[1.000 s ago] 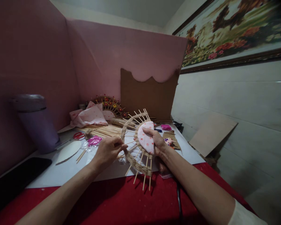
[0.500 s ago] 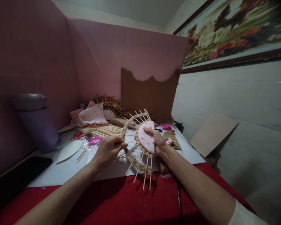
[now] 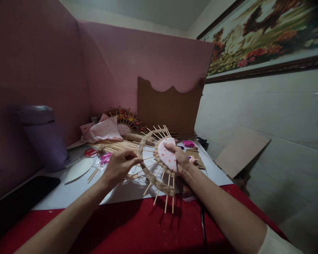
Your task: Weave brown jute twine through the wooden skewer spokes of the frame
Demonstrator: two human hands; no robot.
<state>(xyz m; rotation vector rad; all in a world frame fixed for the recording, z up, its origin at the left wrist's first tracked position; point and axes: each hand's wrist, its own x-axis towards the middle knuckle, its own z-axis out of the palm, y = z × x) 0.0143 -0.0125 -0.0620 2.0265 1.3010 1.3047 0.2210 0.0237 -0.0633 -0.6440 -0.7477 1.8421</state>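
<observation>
My right hand (image 3: 180, 157) grips a half-round craft piece by its fabric-covered half-disc (image 3: 167, 155), white with orange-red dots, the thumb lying across its face. Thin wooden sticks (image 3: 166, 203) fan out from the half-disc's braided twine edge. An outer arc of jute twine (image 3: 155, 180) runs around the sticks, whose tips poke out past it. At the arc's left side, my left hand (image 3: 123, 164) is closed in a pinch, thumb and forefinger on the end of one stick. The other fingers of that hand are curled.
A finished-looking beaded fan (image 3: 124, 116) stands behind dotted cloth (image 3: 103, 128). Loose sticks (image 3: 113, 145), a twine roll (image 3: 139, 138), red-handled scissors (image 3: 90, 152) and a white oval piece (image 3: 78, 171) lie on the white sheet. A purple tumbler (image 3: 43, 141) and black phone (image 3: 29, 190) are at left.
My left hand has moved slightly up and left along the stick's outer end. The craft piece has shifted a little to the right and tilted slightly in my right hand.
</observation>
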